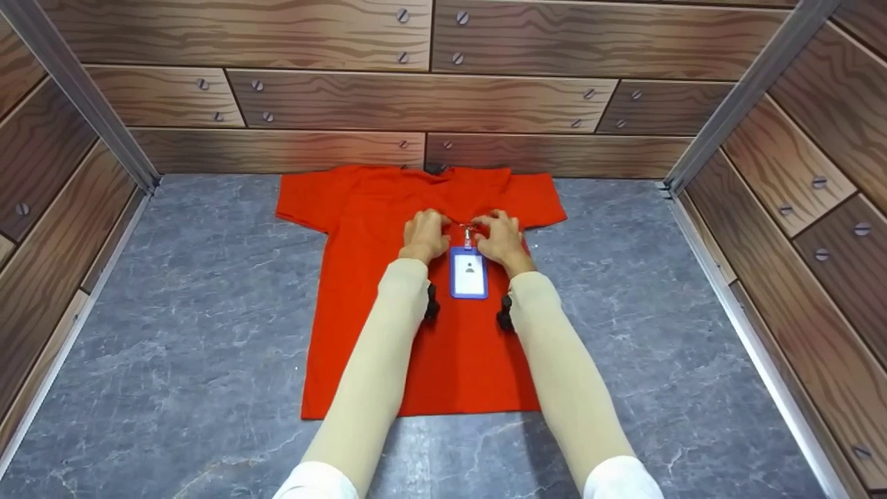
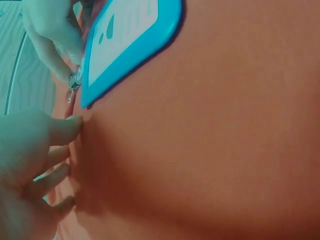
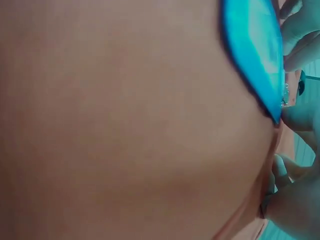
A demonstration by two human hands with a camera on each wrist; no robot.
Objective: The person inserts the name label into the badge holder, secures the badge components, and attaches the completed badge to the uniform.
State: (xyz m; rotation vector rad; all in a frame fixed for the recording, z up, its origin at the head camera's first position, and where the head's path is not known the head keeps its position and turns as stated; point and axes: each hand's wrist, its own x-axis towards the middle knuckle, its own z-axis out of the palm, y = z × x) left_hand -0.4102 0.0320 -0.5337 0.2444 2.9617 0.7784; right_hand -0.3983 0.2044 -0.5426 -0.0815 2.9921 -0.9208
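Observation:
A red short-sleeved T-shirt (image 1: pixel 388 333) lies flat, its collar toward the back wall. On its chest rests an ID badge (image 1: pixel 468 274) in a blue frame, with a metal clip (image 1: pixel 468 235) at its top end. My left hand (image 1: pixel 425 235) rests on the cloth to the left of the clip, thumb and fingers spread in the left wrist view. From the right, my right hand (image 1: pixel 500 239) bends its finger and thumb to the clip and appears to pinch it. The fingers partly hide the clip's upper end.
Wood-patterned panels (image 1: pixel 423 100) close off the back and both sides, with grey metal rails (image 1: pixel 752 90) in the corners. Grey marbled floor (image 1: pixel 208 333) surrounds the shirt. A small dark object (image 1: pixel 435 168) shows at the collar by the back wall.

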